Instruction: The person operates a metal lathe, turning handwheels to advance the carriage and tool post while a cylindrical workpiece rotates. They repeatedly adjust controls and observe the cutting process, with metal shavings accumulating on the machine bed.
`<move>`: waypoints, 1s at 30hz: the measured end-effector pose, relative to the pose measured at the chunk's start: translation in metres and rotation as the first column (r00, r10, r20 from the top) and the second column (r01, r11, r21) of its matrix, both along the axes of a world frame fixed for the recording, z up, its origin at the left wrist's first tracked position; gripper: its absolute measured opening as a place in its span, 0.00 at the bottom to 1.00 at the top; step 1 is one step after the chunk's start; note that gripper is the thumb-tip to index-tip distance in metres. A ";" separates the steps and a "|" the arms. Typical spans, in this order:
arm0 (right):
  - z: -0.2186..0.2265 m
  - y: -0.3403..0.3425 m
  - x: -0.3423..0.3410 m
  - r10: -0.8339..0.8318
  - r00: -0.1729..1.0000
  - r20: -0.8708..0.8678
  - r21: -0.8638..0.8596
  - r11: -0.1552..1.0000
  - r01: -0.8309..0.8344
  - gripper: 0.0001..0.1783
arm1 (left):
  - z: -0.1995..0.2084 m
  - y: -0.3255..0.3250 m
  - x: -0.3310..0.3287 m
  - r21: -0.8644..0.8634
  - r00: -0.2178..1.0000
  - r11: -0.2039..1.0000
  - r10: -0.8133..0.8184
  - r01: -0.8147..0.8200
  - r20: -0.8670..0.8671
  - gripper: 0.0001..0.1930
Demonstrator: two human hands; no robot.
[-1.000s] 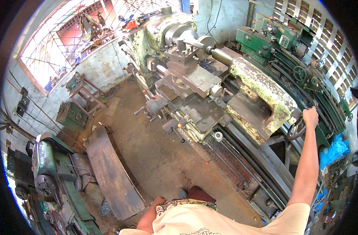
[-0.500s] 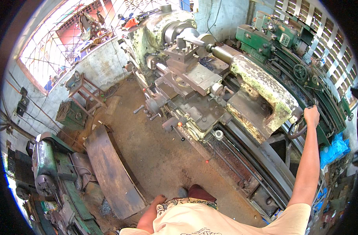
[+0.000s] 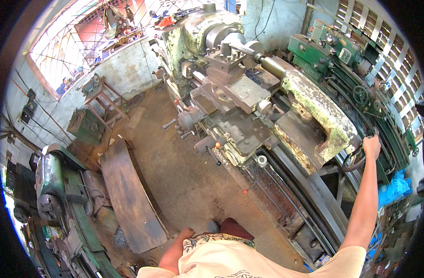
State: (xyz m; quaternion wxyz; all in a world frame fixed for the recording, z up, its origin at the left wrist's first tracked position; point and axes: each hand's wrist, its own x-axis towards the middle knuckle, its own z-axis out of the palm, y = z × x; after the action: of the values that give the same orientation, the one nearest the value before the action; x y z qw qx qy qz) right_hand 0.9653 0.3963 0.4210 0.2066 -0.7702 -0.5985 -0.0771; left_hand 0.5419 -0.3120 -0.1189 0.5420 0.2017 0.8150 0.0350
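Note:
My right hand (image 3: 372,147) is closed on the rim of the dark handwheel (image 3: 354,165) at the rear end of a lathe's tailstock (image 3: 321,109), my arm stretched out to the right. The tailstock's casting has worn, flaking pale-green paint. Its dark quill (image 3: 272,67) points toward the chuck (image 3: 219,36), and a bright metal workpiece lies between them, partly behind the tool post (image 3: 224,60). Down by my waist hangs my left hand (image 3: 187,232), near my patterned waistband; its fingers are too small and hidden to read.
Lathe ways (image 3: 309,194) run along my right side, with a red-knobbed lever (image 3: 245,191) below the carriage. A green lathe (image 3: 341,55) stands beyond. To my left are a long wooden board (image 3: 130,199) and another green machine (image 3: 54,176). A small stand (image 3: 103,99) is near the window.
The whole view has shifted slightly, so the lathe sits a little further right in the picture. My right hand stays on the handwheel; my left hand stays by my waist.

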 end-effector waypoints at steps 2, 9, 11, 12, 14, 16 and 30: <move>0.000 0.001 0.000 -0.007 1.000 0.000 0.012 1.000 0.007 0.32 | 0.007 0.004 0.003 0.012 0.996 0.998 -0.063 0.064 -0.064 0.27; -0.001 0.004 0.002 0.001 0.999 0.048 -0.011 1.000 0.000 0.36 | 0.133 0.136 -0.018 0.288 0.920 0.937 -0.076 0.198 -0.385 0.23; 0.000 0.002 0.002 0.016 1.000 0.020 -0.004 1.000 -0.015 0.36 | 0.199 0.195 -0.025 0.475 0.862 0.854 0.066 0.211 -0.502 0.20; 0.000 0.001 0.001 0.015 1.000 0.020 -0.018 1.000 -0.015 0.35 | 0.232 0.222 -0.028 0.587 0.810 0.762 0.146 0.274 -0.568 0.20; 0.002 0.000 0.001 0.015 1.000 0.023 -0.024 1.000 -0.014 0.35 | 0.293 0.272 -0.037 0.733 0.742 0.538 0.266 0.416 -0.616 0.19; 0.001 -0.001 0.000 0.005 1.000 0.020 0.001 1.000 -0.005 0.35 | 0.338 0.315 -0.043 0.744 0.662 0.426 0.353 0.515 -0.661 0.18; 0.001 -0.002 0.000 0.011 1.000 -0.010 0.032 0.999 -0.011 0.34 | 0.349 0.427 -0.070 0.387 0.631 0.807 0.024 0.445 -0.775 0.17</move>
State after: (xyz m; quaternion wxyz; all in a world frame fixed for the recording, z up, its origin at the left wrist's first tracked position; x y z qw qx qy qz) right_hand 0.9651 0.3947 0.4222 0.2225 -0.7639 -0.6002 -0.0817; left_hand 0.4716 0.1149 0.2303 0.0759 0.4420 0.8867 0.1127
